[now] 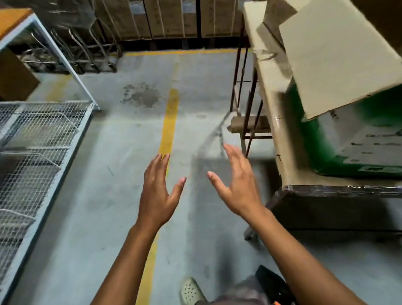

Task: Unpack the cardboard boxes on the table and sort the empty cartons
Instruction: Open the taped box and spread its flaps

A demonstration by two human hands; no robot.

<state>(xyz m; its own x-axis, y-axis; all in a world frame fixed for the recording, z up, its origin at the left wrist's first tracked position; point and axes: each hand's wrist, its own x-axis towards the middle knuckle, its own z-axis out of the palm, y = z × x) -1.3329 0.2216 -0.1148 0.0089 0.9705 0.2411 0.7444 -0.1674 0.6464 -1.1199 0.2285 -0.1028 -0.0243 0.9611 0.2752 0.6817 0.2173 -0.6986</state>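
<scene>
- Both hands are empty. The left hand (158, 192) and the right hand (236, 181) are held out over the floor (100, 185), with fingers spread and nearly straight and palms turned toward each other.
- The boxes are on the table (270, 112) at the right, apart from both hands. A green box (354, 143) stands near the table's near edge, and a plain carton (341, 50) lies tilted on top of it.
- The boxes lie to the right of the hands and farther away. The right hand is the nearer one, close to the table's left edge.
- I judge the next move to be a reach to the right, probably for the tilted carton, which may slide.
- A wire rack (30, 133) stands at the left.
</scene>
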